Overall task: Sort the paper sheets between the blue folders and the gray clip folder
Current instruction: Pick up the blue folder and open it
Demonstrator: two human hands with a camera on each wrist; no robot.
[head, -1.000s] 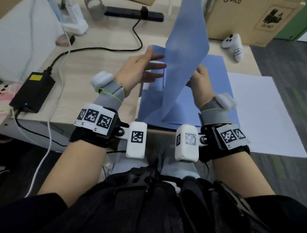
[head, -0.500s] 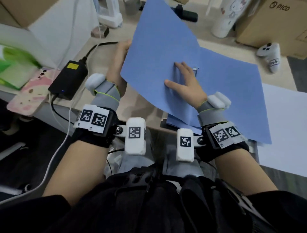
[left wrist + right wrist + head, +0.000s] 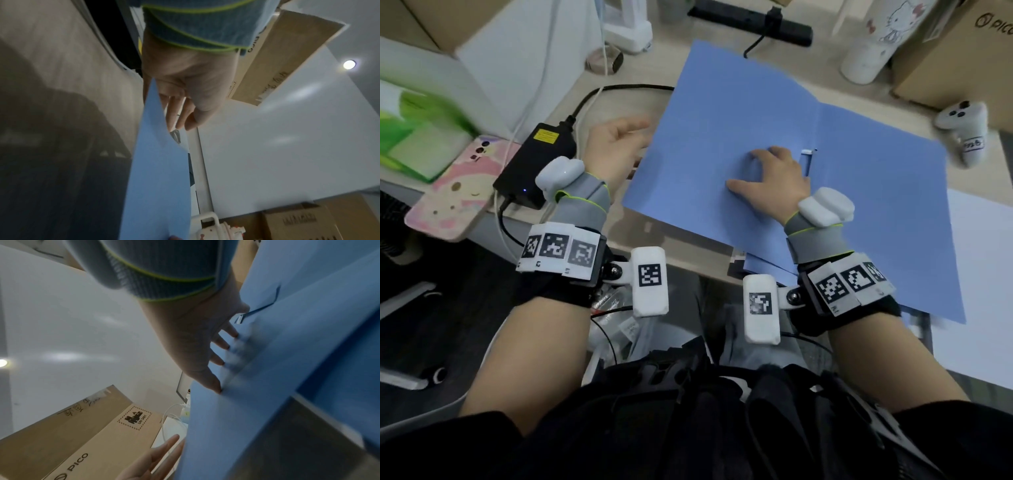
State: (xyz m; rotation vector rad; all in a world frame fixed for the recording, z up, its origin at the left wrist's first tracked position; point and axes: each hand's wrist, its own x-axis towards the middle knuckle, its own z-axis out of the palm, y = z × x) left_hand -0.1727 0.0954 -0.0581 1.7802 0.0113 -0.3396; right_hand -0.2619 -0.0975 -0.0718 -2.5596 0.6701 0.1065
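A person seated at a wooden table (image 3: 482, 219) works an open blue folder (image 3: 876, 212) that lies across the near edge, its lower corner overhanging toward the lap. The right hand (image 3: 774, 178) rests on the folder's left leaf, fingers (image 3: 216, 386) spread and straight with the tips pressing the blue card near the centre fold, gripping nothing. The left hand (image 3: 616, 147) stands at that leaf's left edge, fingers loosely extended; the left wrist view shows the blue edge (image 3: 158, 162) running beside the palm, with the fingers straight alongside it rather than curled round. Whether any sheets lie inside the folder cannot be told; only a small white tab (image 3: 806, 152) shows at the fold. More blue edges (image 3: 767, 267) peek out beneath the folder at the table's near rim. A large white sheet (image 3: 983, 274) lies to the right, partly under the folder. To the left sit a pink phone (image 3: 458, 195) and a black power adapter (image 3: 537, 161) with its cable. Farther back stand a white game controller (image 3: 962, 130), a white cartoon-printed bottle (image 3: 876, 44) and a cardboard box (image 3: 962, 51).
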